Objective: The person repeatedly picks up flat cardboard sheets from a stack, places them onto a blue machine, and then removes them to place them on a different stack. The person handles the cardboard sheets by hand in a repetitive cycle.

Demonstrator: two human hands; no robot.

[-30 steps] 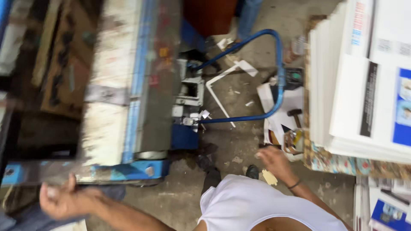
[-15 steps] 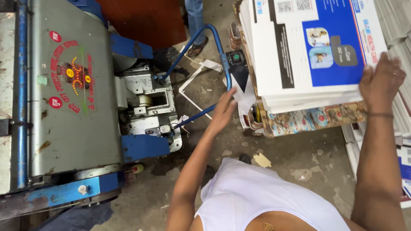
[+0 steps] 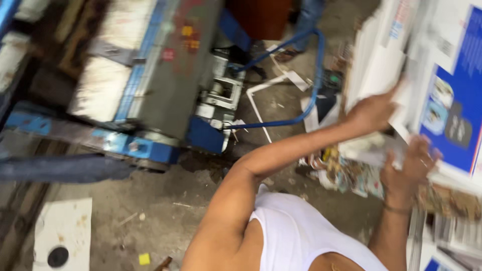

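Gripping printed sheet stack [image 3: 401,75] | left hand [image 3: 374,111] now on it | right hand [image 3: 409,165] lower, both curled.

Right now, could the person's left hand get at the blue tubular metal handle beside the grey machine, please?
Probably yes, but not at once: the left hand is pressed on the stack of white printed sheets, and the blue tubular metal handle lies close beside it with open floor between.

We've got the machine [image 3: 165,80] on our left and the stack of printed sheets [image 3: 442,100] on our right, floor [image 3: 150,200] between them. Both our hands are on that stack, left hand [image 3: 371,111] above right hand [image 3: 407,168].
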